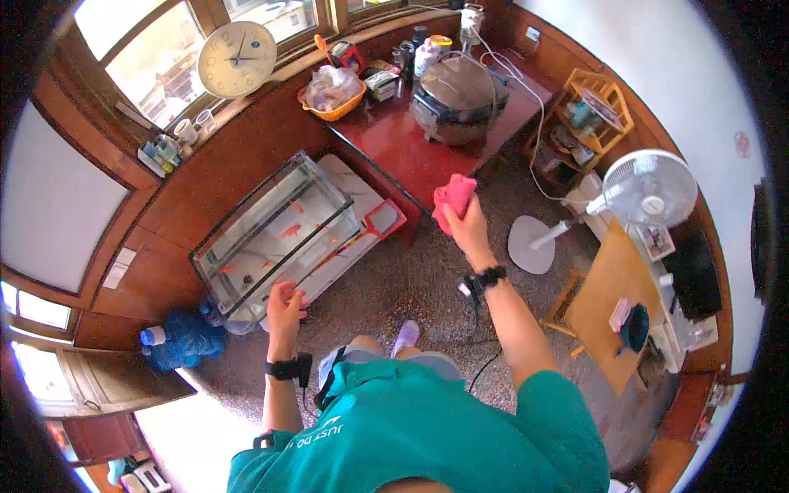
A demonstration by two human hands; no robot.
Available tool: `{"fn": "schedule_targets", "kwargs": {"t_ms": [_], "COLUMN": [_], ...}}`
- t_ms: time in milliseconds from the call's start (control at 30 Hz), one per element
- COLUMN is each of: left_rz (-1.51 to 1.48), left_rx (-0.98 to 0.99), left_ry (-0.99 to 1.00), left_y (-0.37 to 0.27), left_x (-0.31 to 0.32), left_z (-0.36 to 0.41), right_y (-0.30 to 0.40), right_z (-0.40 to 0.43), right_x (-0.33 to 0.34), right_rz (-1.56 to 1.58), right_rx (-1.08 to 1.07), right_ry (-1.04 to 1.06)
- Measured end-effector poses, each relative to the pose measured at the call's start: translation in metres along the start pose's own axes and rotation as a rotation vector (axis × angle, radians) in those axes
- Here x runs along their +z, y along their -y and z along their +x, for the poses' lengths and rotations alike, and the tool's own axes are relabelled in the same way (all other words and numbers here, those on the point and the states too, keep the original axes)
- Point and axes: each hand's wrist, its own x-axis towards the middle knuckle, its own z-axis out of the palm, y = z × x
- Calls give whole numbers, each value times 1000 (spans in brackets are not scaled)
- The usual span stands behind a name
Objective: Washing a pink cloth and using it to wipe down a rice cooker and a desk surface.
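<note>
My right hand grips a bunched pink cloth, held in the air near the corner of a dark red table. In my left hand nothing shows; its fingers are loosely curled and apart. That hand is by the near end of a glass fish tank, where several orange fish swim. Whether it touches the glass I cannot tell. A fish net with a red frame lies along the tank's near side, its long handle pointing toward my left hand.
On the table stand a round electric cooking appliance, an orange basket with a plastic bag, and several bottles. A white pedestal fan and a wooden folding table are at the right. Large blue water bottles sit at the left.
</note>
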Motion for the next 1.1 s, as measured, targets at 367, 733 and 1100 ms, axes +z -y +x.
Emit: {"fn": "schedule_targets", "kwargs": {"t_ms": [367,733,1100], "left_rz": [-67,-70,-68], "left_rx": [-280,-287,-401], "left_ry": [-184,88,20], "left_y": [-10,-27,-49], "left_x": [35,86,76], "left_z": [30,168,265], "right_y": [-151,-161,-128], "right_z": [87,147,284], "right_x": [69,131,284], "right_rz": [-514,-882,-844], "right_rx": [-64,-11,41], "right_ry": [113,508,709]}}
